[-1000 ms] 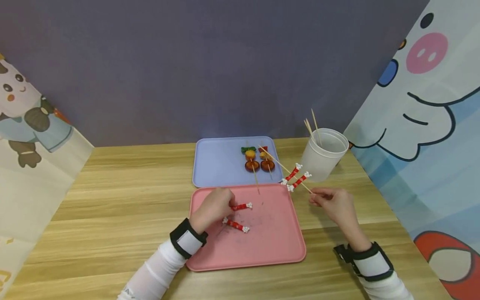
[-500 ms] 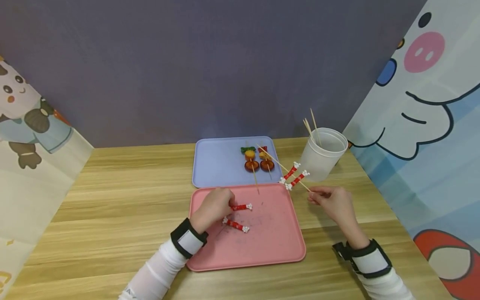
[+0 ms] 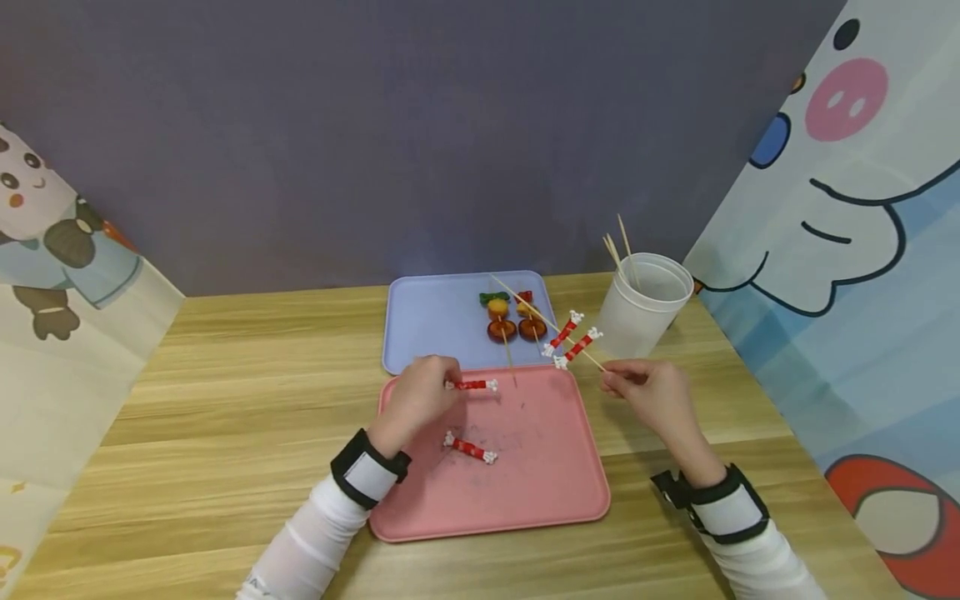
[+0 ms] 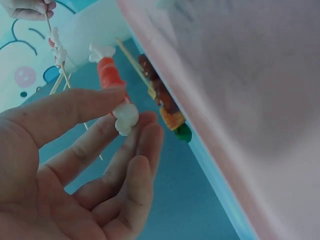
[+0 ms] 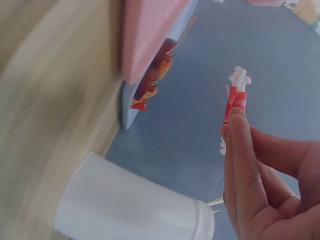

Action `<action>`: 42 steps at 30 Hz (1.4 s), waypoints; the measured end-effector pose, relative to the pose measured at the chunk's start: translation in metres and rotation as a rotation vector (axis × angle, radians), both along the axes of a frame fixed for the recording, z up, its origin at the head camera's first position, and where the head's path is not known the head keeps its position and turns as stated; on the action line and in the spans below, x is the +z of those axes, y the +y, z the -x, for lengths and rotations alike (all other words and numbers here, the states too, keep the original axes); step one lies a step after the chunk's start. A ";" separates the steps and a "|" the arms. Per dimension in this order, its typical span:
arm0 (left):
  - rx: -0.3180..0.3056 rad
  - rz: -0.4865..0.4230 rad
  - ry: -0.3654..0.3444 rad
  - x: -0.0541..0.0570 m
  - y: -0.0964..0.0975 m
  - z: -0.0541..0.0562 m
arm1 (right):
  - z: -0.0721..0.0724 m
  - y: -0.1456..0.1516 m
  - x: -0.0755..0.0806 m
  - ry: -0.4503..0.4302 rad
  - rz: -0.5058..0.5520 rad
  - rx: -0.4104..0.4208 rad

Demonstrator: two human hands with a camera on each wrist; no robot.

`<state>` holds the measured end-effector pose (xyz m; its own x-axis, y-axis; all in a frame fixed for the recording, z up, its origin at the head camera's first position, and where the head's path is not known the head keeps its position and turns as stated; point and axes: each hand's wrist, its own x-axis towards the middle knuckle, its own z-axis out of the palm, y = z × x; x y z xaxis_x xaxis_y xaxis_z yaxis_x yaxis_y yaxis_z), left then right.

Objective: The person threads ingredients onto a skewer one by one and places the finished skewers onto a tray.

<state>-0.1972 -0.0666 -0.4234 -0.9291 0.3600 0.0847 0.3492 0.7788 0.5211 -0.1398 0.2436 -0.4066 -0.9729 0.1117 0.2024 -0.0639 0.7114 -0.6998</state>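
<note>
My left hand pinches one end of a red toy piece with white knobby ends, held over the back of the pink tray. In the left wrist view the thumb and index finger grip near its lower white end. A matching red piece lies on the tray in front of that hand. At the right, my right hand holds a thin wooden skewer by its lower end. Two more red-and-white pieces are threaded crosswise on it. The skewer's tip points left and away, over the blue tray.
Behind the pink tray lies a blue tray with two loaded toy skewers; one stick's end overhangs the pink tray. A white cup with several bare skewers stands at the back right. A dark panel closes off the back.
My left hand has lifted its red piece up from the pink tray, moving slightly away. My right hand has brought the loaded skewer left and a little away from me.
</note>
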 end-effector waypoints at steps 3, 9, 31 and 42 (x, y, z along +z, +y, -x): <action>0.034 -0.080 0.016 0.004 -0.003 0.002 | 0.000 -0.004 0.004 0.022 0.007 0.015; 0.109 -0.247 0.114 0.014 -0.005 0.010 | -0.001 -0.011 0.012 0.043 0.035 0.030; 0.311 -0.498 0.389 0.046 -0.018 0.033 | -0.010 -0.033 0.034 0.128 0.000 0.083; 0.329 -0.546 0.437 0.054 -0.014 0.035 | -0.018 -0.034 0.035 0.135 -0.003 0.106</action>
